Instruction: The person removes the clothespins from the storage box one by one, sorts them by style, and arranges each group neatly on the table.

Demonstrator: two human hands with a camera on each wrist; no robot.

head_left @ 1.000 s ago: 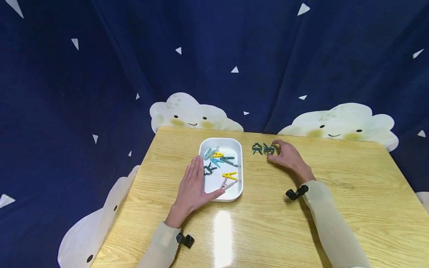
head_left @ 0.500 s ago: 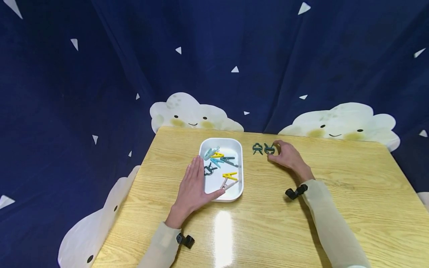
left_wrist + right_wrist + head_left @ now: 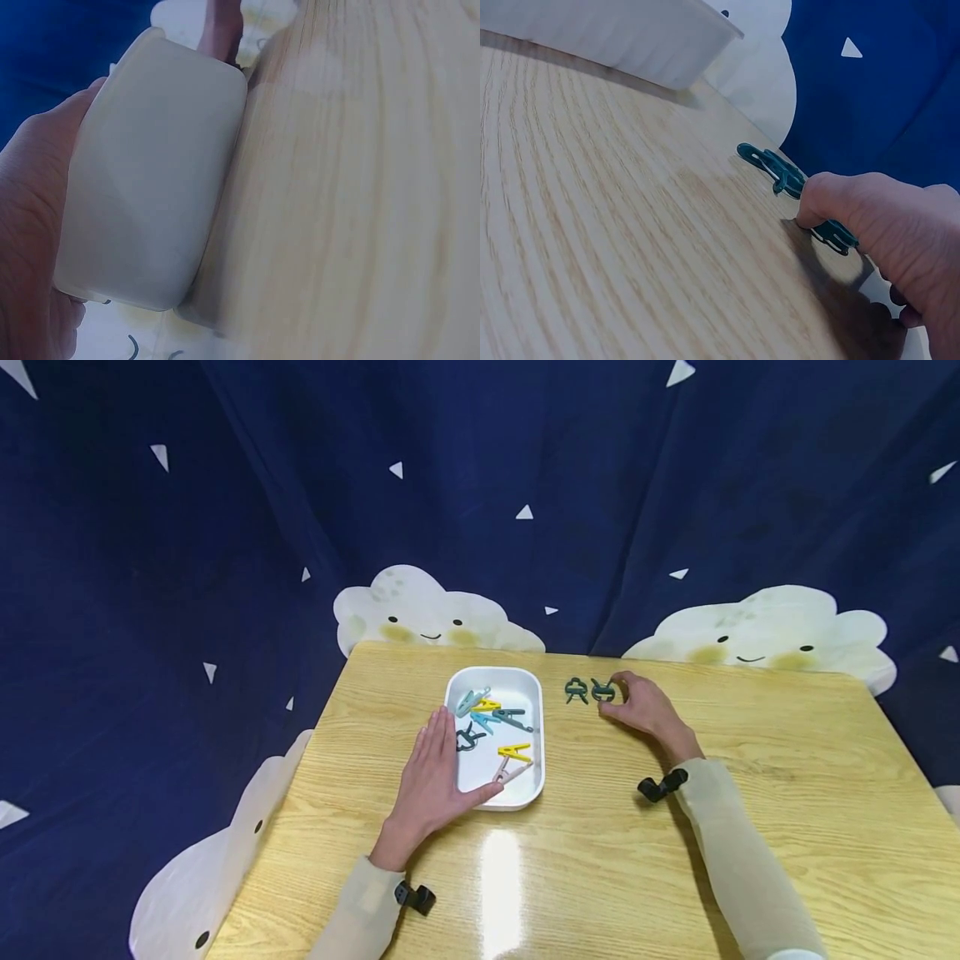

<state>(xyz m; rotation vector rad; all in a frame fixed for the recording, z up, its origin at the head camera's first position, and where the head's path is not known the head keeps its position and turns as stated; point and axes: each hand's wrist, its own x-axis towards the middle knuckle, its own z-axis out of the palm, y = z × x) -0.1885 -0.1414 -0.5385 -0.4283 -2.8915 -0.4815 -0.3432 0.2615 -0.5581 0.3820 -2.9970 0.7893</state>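
Observation:
My right hand (image 3: 648, 710) curls thumb and fingers round a dark green plant clip (image 3: 602, 692) lying on the table, its prongs pointing toward the curtain. Just left of it lies a matching plant clip (image 3: 576, 691), prongs toward me. In the right wrist view my thumb partly covers the held clip (image 3: 838, 238). My left hand (image 3: 429, 777) rests along the left side of a white tray (image 3: 542, 739), fingers straight and thumb spread over the near rim. Inside are another dark green plant clip (image 3: 469, 738) and several clothespins, including a yellow clothespin (image 3: 514, 751) and a pink clothespin (image 3: 512, 770).
A wooden table (image 3: 600, 860) extends around the tray. Along its far edge hangs a dark blue curtain (image 3: 465, 510) with white triangles and cloud faces. A black wrist camera (image 3: 663, 786) sits on the right wrist, another (image 3: 416, 898) on the left.
The plant clip at my right hand has turned slightly, and its prongs now show as a plain V toward the curtain. My left hand and the tray have stayed in place.

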